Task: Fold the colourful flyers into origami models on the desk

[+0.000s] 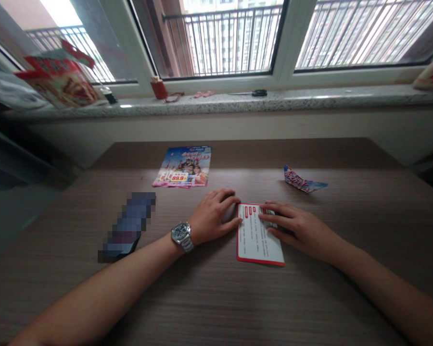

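Note:
A white leaflet (pixel 254 242) with red edges and printed text lies flat on the table in front of me. At its left edge is my left hand (pixel 212 216), fingers curved and thumb apart, the tips touching the table and the paper's edge. My right hand (pixel 301 226) rests palm down with its fingers stretched over the leaflet's upper right part, hiding some print. Beyond it stands a small folded paper (pixel 303 182) with colourful print. A stack of blue and pink flyers (pixel 184 167) sits farther back on the left. My left wrist wears a metal watch (pixel 181 232).
A pixelated dark object, perhaps a phone (pixel 130 223), lies left of my left forearm on the wooden table (pixel 202 302). Along the granite windowsill (pixel 216 103) are scissors (pixel 258 92), a red container (pixel 159 88) and a red food bag (pixel 63 81).

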`<state>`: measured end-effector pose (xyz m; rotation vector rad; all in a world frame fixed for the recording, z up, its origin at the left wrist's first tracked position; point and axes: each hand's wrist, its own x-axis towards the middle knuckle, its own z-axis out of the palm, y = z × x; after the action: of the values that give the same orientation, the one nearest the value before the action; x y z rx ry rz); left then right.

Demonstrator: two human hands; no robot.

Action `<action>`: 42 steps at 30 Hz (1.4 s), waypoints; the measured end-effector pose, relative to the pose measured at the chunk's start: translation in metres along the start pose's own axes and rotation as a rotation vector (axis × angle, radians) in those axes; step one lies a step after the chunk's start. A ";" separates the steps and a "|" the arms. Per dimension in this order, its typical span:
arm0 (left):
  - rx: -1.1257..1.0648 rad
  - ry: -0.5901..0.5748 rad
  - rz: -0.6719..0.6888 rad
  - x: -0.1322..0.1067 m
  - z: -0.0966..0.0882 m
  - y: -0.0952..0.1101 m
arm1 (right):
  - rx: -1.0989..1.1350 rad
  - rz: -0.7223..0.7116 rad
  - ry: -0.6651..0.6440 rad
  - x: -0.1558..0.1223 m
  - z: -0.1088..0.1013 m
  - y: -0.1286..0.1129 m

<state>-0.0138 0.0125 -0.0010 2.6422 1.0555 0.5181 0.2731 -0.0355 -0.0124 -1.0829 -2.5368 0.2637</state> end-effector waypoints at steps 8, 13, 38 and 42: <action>-0.023 0.024 -0.013 0.001 0.001 0.000 | -0.008 0.002 0.011 -0.001 0.000 0.000; -0.030 0.016 -0.038 0.002 0.002 -0.001 | 0.000 -0.006 0.014 -0.001 0.000 0.001; 0.026 0.043 -0.009 0.002 0.003 0.004 | -0.010 0.000 0.007 -0.002 0.003 0.001; 0.069 -0.041 0.172 -0.002 0.003 0.015 | -0.020 -0.006 0.026 -0.001 0.003 0.000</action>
<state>-0.0049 -0.0001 0.0008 2.8075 0.8541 0.4674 0.2727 -0.0364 -0.0155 -1.0786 -2.5251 0.2219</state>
